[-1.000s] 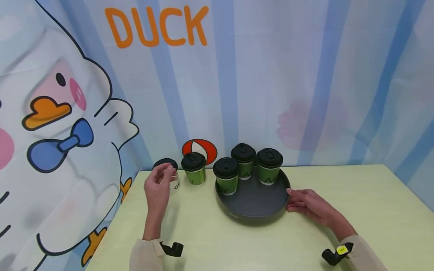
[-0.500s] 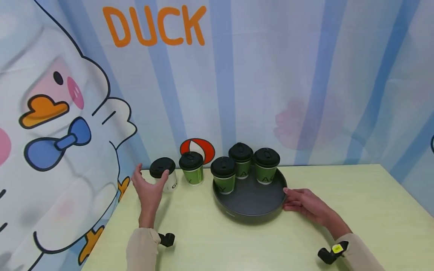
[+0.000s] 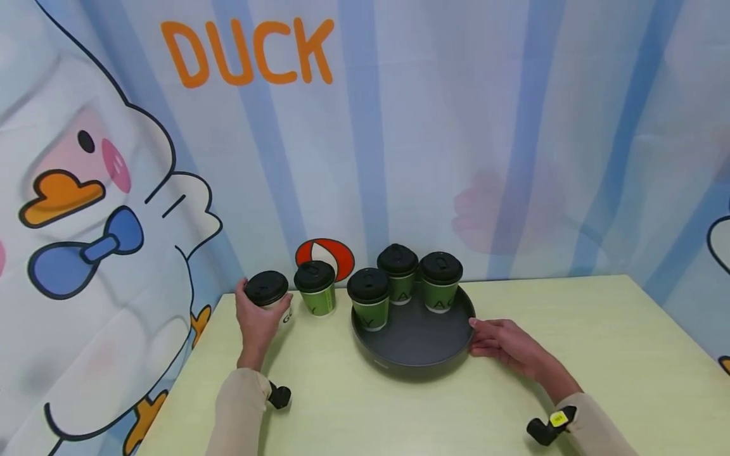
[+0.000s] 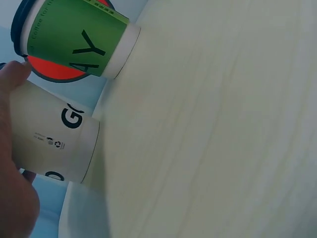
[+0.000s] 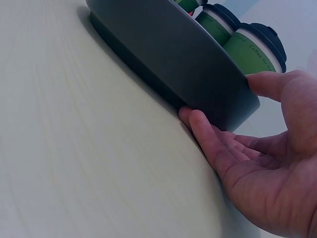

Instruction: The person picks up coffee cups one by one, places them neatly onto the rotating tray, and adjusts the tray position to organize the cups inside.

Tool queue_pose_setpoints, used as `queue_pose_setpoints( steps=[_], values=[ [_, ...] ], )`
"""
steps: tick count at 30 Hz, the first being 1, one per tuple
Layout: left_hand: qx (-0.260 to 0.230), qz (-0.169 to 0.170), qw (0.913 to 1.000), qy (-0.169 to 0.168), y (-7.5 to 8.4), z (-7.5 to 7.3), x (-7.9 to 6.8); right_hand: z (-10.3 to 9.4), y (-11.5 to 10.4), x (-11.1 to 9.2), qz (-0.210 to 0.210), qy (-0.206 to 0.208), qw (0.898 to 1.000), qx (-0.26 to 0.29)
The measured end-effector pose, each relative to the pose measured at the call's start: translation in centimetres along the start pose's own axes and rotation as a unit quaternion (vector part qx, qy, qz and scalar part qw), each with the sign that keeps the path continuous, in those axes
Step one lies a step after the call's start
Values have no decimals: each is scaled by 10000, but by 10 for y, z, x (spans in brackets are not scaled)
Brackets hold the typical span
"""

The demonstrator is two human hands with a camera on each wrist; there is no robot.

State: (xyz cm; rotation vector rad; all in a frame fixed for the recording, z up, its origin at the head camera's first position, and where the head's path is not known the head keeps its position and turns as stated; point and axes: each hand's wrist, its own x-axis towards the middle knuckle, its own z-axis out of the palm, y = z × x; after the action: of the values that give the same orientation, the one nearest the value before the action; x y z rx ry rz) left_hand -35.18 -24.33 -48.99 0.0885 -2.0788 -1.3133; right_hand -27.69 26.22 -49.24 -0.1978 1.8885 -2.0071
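Observation:
My left hand [image 3: 256, 326] grips a white paper coffee cup [image 4: 52, 131] with a black lid [image 3: 266, 288], at the far left of the table. Its thumb lies along the near side of the cup and its fingers reach round the far side. A green coffee cup [image 3: 319, 301] with a black lid stands just right of it. My right hand [image 3: 510, 348] holds the right edge of a round dark grey tray [image 3: 419, 345], thumb at the rim and fingers under the side. Three lidded green cups [image 3: 371, 313] stand upright at the tray's left and back.
The pale yellow table [image 3: 319, 392] ends at a blue striped cloth backdrop [image 3: 433, 126] right behind the cups. A duck figure [image 3: 97, 304] is printed on the cloth at the left.
My left hand has opened out, moved to the white cup and closed round it. The right hand keeps its hold on the tray. The head view has shifted slightly.

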Motion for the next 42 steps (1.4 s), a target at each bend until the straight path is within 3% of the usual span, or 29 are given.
queue_pose_setpoints(
  steps=[7,13,21,27,34,42],
  values=[
    [-54,47,9998,160,1,0,-2,1,3,2,-1,18,10000,51],
    [-135,142,9998,22,12,-9,0,1,3,2,2,61,9999,83],
    [-75,230,9995,-215,36,-33,1,3,1,2,-25,69,9999,90],
    [-162,361,9974,-606,62,-39,-8,2,3,3,-30,113,9999,66],
    [-633,458,9922,-975,97,-30,-32,3,3,2,-12,146,9999,89],
    [-1207,730,9828,-1191,135,-5,-66,6,3,1,-61,143,9998,122]
  ],
)
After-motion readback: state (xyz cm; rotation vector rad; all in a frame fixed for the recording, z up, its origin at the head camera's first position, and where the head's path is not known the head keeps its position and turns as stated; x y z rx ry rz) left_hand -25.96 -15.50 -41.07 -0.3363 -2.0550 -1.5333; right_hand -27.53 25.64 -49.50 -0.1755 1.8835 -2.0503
